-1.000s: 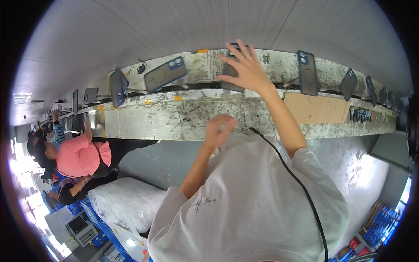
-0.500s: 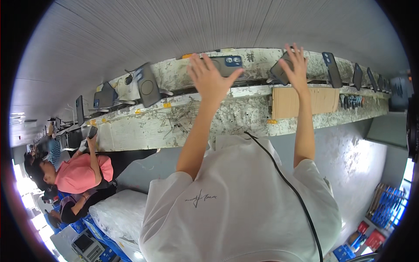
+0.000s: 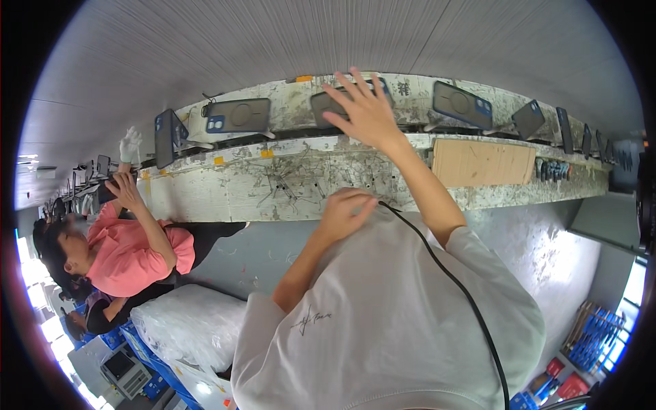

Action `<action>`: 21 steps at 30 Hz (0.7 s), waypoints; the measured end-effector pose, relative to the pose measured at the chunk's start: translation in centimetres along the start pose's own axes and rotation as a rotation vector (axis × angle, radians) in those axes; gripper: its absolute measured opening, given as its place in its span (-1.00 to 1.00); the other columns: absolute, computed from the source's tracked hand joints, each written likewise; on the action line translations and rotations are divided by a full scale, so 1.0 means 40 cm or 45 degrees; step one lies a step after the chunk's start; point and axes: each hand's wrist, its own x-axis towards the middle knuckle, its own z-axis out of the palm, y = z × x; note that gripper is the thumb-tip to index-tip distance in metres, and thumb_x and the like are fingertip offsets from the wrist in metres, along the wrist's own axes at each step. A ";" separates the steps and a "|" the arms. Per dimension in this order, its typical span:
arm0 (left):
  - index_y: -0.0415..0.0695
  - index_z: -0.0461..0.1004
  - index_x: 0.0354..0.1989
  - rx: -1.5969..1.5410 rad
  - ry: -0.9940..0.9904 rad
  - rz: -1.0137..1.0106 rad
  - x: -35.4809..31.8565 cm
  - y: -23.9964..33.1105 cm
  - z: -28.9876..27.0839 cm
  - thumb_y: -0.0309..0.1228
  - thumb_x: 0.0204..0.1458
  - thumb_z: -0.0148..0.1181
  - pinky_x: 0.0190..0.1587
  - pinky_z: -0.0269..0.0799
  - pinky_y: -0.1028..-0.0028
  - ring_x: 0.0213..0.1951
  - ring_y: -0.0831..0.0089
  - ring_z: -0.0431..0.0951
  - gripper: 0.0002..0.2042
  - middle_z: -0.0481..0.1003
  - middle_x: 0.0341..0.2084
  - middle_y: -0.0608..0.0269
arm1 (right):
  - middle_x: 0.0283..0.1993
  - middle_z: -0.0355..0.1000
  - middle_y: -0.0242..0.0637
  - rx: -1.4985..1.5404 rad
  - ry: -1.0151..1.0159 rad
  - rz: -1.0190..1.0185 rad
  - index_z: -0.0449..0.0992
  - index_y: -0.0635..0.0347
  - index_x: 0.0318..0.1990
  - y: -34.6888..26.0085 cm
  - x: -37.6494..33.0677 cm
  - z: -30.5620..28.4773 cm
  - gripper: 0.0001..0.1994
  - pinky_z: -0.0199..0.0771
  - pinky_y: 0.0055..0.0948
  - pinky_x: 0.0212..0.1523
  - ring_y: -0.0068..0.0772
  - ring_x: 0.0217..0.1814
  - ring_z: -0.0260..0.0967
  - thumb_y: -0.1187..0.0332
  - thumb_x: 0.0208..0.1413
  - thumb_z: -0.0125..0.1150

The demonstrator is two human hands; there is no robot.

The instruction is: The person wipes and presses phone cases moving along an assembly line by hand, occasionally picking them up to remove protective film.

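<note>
Above a dark grey phone case with a blue rim (image 3: 328,109), my right hand (image 3: 369,113) is stretched out, fingers spread and nothing in them. It covers part of that case, and whether it touches the case I cannot tell. My left hand (image 3: 345,215) is drawn back by my chest at the bench's near edge, fingers loosely bent, thumb apart, nothing visible in it. Similar phone cases stand in a row: one with a ring on its back (image 3: 239,116) to the left, another (image 3: 462,104) to the right, and a tilted one (image 3: 528,119) beyond.
A cardboard sheet (image 3: 482,162) lies on the worn white bench (image 3: 232,188), beside small dark parts (image 3: 552,169). A dark slot with pale prongs runs along the row. At left, a person in a pink top (image 3: 140,256) works, one hand gloved. Plastic-wrapped goods (image 3: 188,324) stand behind.
My left hand has come back from the row to my chest. My right hand has swung left over a case. The cases stand at different places and angles. The co-worker's gloved hand is raised.
</note>
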 end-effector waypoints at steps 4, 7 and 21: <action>-0.19 0.75 -0.21 0.270 0.549 0.118 0.014 -0.069 -0.180 -0.51 0.30 0.33 0.02 0.63 0.22 -0.13 0.10 0.78 -0.91 0.78 -0.21 0.09 | 0.71 0.27 -0.28 -0.021 -0.172 0.196 0.40 -0.28 0.61 0.102 -0.065 -0.068 -0.27 -0.24 0.34 0.76 0.01 0.81 0.03 -0.40 0.49 -0.08; -0.17 0.72 -0.11 0.566 0.795 0.042 0.164 -0.074 -0.324 -0.43 0.21 0.45 0.18 0.53 0.09 0.18 -0.01 0.68 -0.86 0.71 0.12 0.03 | 0.69 0.31 -0.29 -0.068 -0.163 0.311 0.42 -0.32 0.60 0.192 -0.127 -0.125 -0.27 -0.24 0.33 0.76 -0.03 0.80 0.06 -0.42 0.45 -0.02; -0.17 0.48 0.51 1.014 0.547 0.074 0.443 0.029 0.054 0.33 0.16 0.37 0.58 -0.28 -0.53 0.65 -0.44 0.02 -0.08 0.13 0.63 -0.39 | 0.54 0.51 -0.24 0.703 0.354 0.315 0.65 -0.02 0.38 0.196 -0.077 -0.276 -0.55 0.07 0.26 0.70 0.04 0.75 0.19 0.21 0.38 0.40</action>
